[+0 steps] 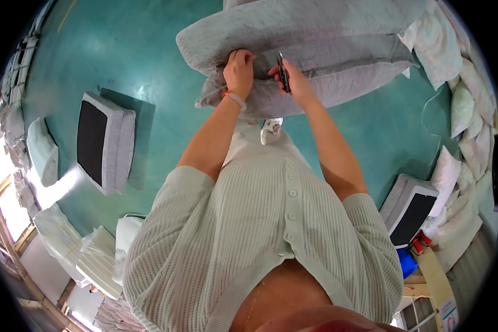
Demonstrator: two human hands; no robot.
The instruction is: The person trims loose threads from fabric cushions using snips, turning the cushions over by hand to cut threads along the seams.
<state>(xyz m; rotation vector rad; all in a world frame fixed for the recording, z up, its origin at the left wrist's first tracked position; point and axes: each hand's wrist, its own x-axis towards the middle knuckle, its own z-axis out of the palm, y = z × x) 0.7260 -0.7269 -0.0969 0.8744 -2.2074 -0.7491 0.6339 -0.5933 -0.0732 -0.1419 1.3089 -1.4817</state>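
Note:
A large grey cushion [315,39] lies across the top of the view, with a long fold or seam along its near side. At the left part of that fold is my left hand [239,72], its fingers curled and pinching the grey fabric. My right hand [297,83] is closed around a small black-handled tool [283,72] with a short metal tip, pliers-like or snips-like; its exact kind is unclear. The tip points away from me, over the cushion's fold. A short gap separates the two hands.
Grey-and-black upholstered blocks stand on the green floor [166,133], one left [97,144] and one right [412,210]. A pale pillow [42,152] lies at far left. Several pale pillows [470,105] are piled along the right. Plastic-wrapped pieces [66,238] sit lower left.

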